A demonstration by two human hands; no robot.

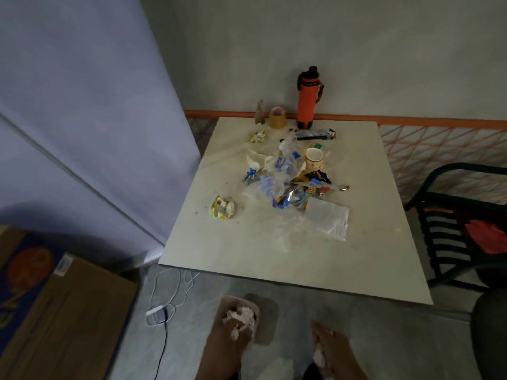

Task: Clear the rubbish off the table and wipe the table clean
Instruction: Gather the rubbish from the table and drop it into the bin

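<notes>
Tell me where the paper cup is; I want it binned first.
In the head view, the paper cup stands right of the clear plastic bags, with the orange bottle beyond it.

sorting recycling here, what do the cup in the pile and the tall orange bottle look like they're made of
The cup looks like paper: matte cream wall with a printed pattern and a thin rolled rim. The orange bottle looks like painted metal or hard plastic with a dull finish and a black plastic cap and strap; the blur leaves that open.
</notes>
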